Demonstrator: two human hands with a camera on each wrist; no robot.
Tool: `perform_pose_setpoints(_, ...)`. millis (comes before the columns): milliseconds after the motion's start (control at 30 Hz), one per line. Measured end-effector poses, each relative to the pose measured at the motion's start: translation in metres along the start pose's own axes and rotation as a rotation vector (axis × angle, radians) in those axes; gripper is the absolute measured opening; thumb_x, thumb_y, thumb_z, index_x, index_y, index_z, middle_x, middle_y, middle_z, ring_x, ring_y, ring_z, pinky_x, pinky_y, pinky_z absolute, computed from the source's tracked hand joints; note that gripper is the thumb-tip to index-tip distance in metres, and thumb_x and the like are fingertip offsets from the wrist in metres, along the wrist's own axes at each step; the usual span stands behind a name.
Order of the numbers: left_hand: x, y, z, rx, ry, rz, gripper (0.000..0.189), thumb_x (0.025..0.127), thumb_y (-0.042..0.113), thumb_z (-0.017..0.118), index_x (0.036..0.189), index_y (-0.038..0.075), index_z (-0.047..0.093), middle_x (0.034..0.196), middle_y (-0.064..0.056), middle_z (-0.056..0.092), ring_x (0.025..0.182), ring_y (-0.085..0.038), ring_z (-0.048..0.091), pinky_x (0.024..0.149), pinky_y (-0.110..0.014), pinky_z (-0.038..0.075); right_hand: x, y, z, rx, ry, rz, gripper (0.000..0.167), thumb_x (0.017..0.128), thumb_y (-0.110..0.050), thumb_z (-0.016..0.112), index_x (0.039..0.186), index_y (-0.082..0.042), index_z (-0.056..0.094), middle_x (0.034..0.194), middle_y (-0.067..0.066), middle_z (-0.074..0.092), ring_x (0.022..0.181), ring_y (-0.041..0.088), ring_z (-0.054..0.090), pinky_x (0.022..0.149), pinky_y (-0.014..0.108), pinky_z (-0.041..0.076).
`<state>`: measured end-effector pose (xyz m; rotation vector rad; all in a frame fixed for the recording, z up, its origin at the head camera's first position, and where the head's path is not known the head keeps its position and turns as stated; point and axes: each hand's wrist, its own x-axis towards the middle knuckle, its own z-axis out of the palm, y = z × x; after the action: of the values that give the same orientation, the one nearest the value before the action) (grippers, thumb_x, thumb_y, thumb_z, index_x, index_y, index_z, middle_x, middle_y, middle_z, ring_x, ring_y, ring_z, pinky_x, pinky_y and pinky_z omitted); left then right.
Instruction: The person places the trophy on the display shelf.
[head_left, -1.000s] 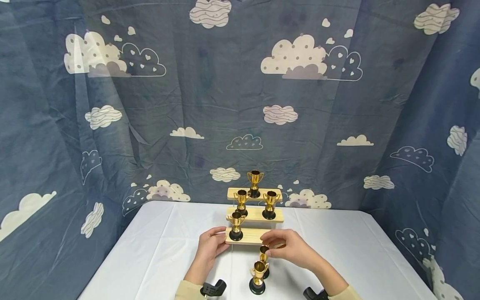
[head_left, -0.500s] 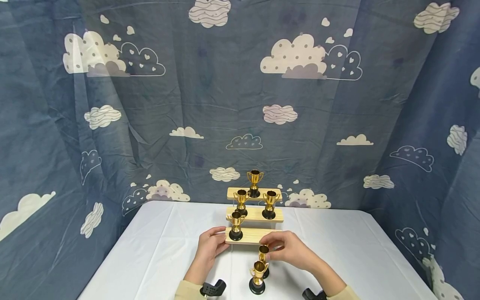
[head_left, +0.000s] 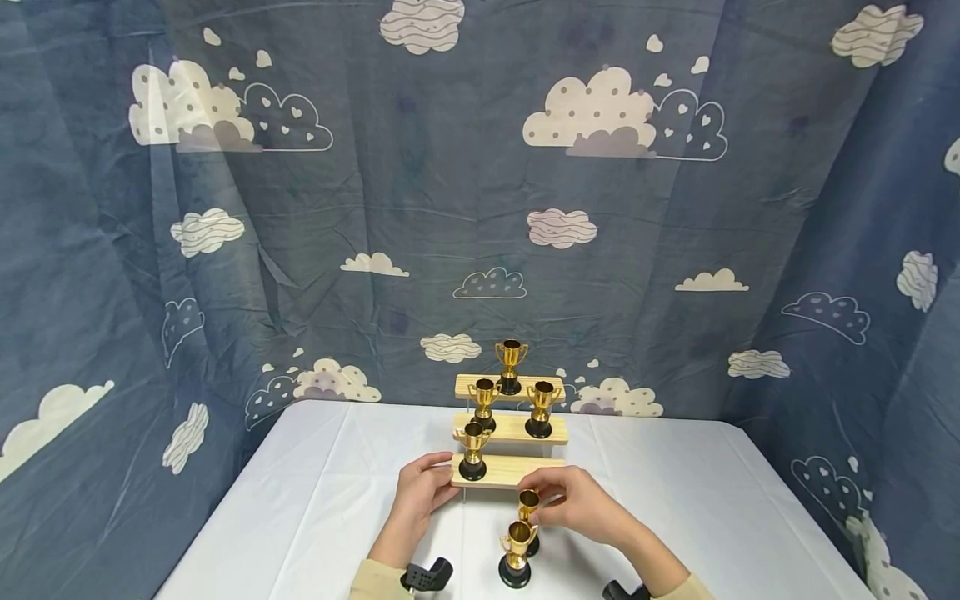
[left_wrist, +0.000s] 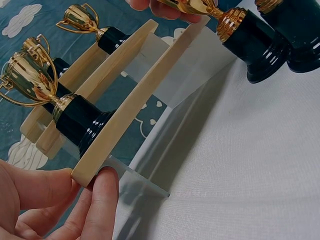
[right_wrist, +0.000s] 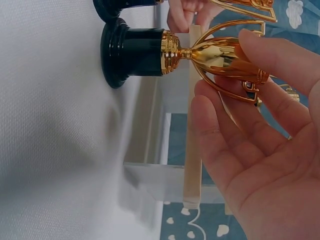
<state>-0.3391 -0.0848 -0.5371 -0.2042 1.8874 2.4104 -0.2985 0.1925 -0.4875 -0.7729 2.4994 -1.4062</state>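
Observation:
My left hand (head_left: 426, 492) pinches the left end of the lowest wooden shelf (left_wrist: 137, 107), thumb and fingers on its end and underside. My right hand (head_left: 573, 504) holds a gold trophy cup (right_wrist: 220, 56) by its bowl, the thumb on one side and fingers behind. Its black base is close over the white tablecloth, just in front of the shelf. A second trophy cup (head_left: 517, 550) stands nearer me and overlaps the held one in the head view. On the lowest shelf's left part stands another trophy cup (left_wrist: 65, 95).
The middle shelf (head_left: 513, 428) bears two trophy cups, left (head_left: 483, 404) and right (head_left: 540, 410). One trophy cup (head_left: 510, 365) stands on the top shelf (head_left: 472, 386). Clear plates (left_wrist: 140, 177) support the shelves. A blue cloud-patterned curtain (head_left: 480, 183) hangs behind the white-covered table (head_left: 337, 467).
My right hand has shifted slightly toward me and left at the cup, uncovering the lowest shelf's right end. My left hand and the standing trophy cups stay put.

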Motion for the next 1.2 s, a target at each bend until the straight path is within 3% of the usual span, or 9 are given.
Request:
perform_pose_setpoints(367,0.0017,-0.0014,-0.0006,-0.01,-0.008,0.004,0.04,0.091,-0.004,0.062,0.131,-0.008,0.059,0.109,-0.017,0.069,0.089,-0.022,0.071,0.082,-0.04,0.06,-0.0008,-0.0004,-0.001,0.014,0.002,0.017,0.039,0.08,-0.009,0.083,0.117,-0.006,0.071,0.107,0.001,0.069,0.097,0.029,0.066,0.08,0.033,0.058)
perform_pose_setpoints(1200,0.0004,-0.0006,0.0011,0.002,0.015,0.002,0.04,0.09,-0.003,0.063,0.13,-0.008,0.061,0.113,-0.02,0.068,0.087,-0.02,0.07,0.079,-0.036,0.061,-0.006,-0.0027,-0.0007,0.032,0.076,0.016,0.036,0.081,-0.01,0.082,0.116,-0.014,0.071,0.108,0.0,0.069,0.091,0.027,0.068,0.075,0.03,0.059)
